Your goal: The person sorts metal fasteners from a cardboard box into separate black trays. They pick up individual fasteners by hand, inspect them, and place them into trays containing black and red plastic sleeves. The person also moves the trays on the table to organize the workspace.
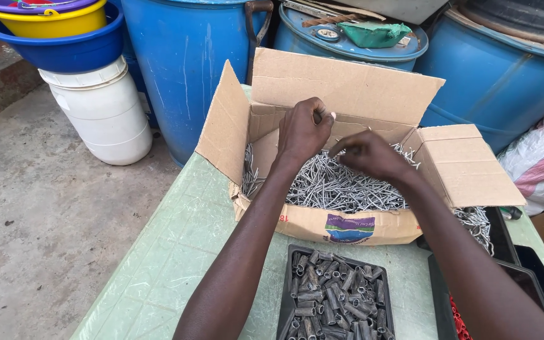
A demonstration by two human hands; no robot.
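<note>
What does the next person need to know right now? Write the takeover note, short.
Left hand: raised over the open cardboard box, fingers pinched on something small; what it is cannot be made out.
Right hand: low over the pile of nails in the box, fingertips down among them.
Black tray of short grey metal tubes sits in front of the box on the green table.
More nails lie loose to the right of the box.
Done or left: not visible from here.
</note>
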